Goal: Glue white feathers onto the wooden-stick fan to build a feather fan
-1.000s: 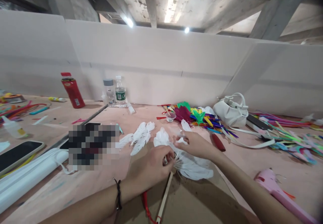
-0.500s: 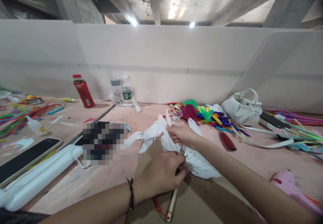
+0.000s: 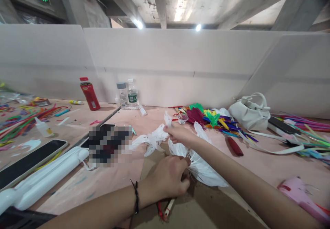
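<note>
My left hand (image 3: pixel 168 177), a black cord bracelet on its wrist, is closed around the gathered base of a bunch of white feathers (image 3: pixel 210 170). Below that hand juts a pale wooden stick (image 3: pixel 169 208) with a red cord (image 3: pixel 160 211) at its end; its upper part is hidden by the fingers. My right hand (image 3: pixel 177 134) pinches a white feather (image 3: pixel 167 119) whose tip rises above the fingertips. More loose white feathers (image 3: pixel 154 138) lie to its left. A brown cardboard sheet (image 3: pixel 208 206) is under both hands.
Behind are coloured feathers (image 3: pixel 197 115), a clear cup (image 3: pixel 182 118) and a white handbag (image 3: pixel 250 113). A pink glue gun (image 3: pixel 299 193) and dark red object (image 3: pixel 234 146) lie right. Left are a phone (image 3: pixel 33 162), white device (image 3: pixel 48 177) and bottles (image 3: pixel 90 95).
My right hand has moved a little left, away from the bunch, with the white feather. The stick's lower end has swung slightly left under my left hand. The view has shifted slightly.
</note>
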The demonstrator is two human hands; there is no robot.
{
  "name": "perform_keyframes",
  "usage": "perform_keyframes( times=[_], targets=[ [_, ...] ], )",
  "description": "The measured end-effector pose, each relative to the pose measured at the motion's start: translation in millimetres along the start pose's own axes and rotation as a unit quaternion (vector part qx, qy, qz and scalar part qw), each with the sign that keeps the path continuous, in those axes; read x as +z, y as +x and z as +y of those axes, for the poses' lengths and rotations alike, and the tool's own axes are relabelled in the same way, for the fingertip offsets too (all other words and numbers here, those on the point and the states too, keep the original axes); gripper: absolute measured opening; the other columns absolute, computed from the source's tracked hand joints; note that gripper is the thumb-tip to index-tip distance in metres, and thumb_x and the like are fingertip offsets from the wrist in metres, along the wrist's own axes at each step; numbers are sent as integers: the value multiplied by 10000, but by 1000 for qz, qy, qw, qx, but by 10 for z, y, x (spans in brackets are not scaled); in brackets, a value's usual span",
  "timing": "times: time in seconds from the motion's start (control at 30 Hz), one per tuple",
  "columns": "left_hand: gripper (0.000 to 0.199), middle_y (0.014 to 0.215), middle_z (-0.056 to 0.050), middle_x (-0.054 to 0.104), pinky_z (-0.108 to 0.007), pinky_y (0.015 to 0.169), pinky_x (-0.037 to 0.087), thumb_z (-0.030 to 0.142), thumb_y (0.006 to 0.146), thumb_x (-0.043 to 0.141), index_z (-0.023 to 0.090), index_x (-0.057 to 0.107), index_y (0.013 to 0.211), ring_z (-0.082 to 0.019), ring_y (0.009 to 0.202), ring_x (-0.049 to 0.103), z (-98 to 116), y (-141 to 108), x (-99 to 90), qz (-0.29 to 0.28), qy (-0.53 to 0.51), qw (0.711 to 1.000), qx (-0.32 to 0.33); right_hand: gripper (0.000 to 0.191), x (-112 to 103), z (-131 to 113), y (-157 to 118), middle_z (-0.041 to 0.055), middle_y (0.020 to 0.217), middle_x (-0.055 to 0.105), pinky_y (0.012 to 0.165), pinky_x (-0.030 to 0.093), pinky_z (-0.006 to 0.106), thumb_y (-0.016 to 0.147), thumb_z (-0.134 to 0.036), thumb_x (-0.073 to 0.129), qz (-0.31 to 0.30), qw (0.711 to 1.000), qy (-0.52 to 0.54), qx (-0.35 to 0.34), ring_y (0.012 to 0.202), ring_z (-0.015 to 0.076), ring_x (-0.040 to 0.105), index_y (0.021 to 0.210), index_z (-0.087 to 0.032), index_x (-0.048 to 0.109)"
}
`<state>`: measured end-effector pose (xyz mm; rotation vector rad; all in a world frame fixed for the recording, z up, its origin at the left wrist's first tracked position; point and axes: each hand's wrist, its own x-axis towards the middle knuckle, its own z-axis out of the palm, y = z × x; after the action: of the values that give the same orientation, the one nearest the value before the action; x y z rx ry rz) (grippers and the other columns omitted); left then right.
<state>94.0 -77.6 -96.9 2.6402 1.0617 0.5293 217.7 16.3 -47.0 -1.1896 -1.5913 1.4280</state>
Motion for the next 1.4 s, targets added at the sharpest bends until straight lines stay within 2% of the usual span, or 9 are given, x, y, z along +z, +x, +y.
perform_keyframes(
  times=[0.13,0.23,0.4,0.6,0.73,0.9,1.07,1.23,1.4],
  targets=[
    [220,904,-79,746,-417,773,491,280,803,627,239,717,999,-323,843,681,-8,-23,34,27,5,999,-37,224,164,23,-127,-46,724,615,571,387,227,688,-222,835,-133,975,-162,-68,662,133,550,863,-219,694],
    [281,1008,-81,769,-454,849,517,309,837,612,249,743,1078,-359,929,692,-10,-23,78,27,0,999,-44,126,317,24,-157,-40,723,666,650,411,250,691,-191,826,-205,941,-253,-97,723,161,595,762,-211,724],
    [300,1079,-94,782,-407,761,540,267,858,585,247,748,1109,-336,930,719,-7,-18,72,2,-40,999,-25,341,322,30,-115,-28,547,567,580,339,290,845,-372,727,-211,903,-362,-96,573,159,510,578,-193,614],
    [249,1034,-105,778,-365,711,507,217,845,571,208,720,1045,-305,893,716,16,0,-16,-13,-67,998,-3,368,273,39,-88,8,534,589,588,340,304,880,-325,648,-169,895,-405,-81,546,168,498,540,-192,601],
    [152,955,-77,742,-320,739,487,158,782,607,196,663,919,-250,876,689,-9,35,-20,-7,-34,998,43,362,260,92,64,34,611,643,633,385,296,936,-280,591,-126,914,-377,-73,608,181,557,588,-189,629],
    [176,906,-77,731,-332,652,429,207,784,614,194,628,958,-243,789,661,-7,26,-50,3,35,999,33,344,222,299,356,52,780,687,700,473,288,1038,-282,460,-42,958,-276,-62,723,171,627,787,-161,662],
    [124,843,-68,731,-332,599,371,183,814,589,179,608,937,-237,741,664,18,9,-102,-18,73,997,28,377,187,384,428,12,708,628,635,498,275,1058,-327,456,-19,987,-154,-32,624,133,599,775,-156,636],
    [136,855,-54,712,-326,592,342,99,871,533,177,592,965,-218,749,648,11,22,-126,-27,104,990,87,393,101,184,298,37,703,621,595,487,259,1032,-336,421,4,998,-40,-40,626,144,593,753,-168,641],
    [123,830,-47,678,-318,596,347,130,932,506,194,585,1001,-226,757,626,21,33,-169,29,105,993,42,392,-123,-120,69,30,813,599,715,504,265,1030,-425,418,31,993,47,-101,743,144,587,853,-193,679]
  ],
)
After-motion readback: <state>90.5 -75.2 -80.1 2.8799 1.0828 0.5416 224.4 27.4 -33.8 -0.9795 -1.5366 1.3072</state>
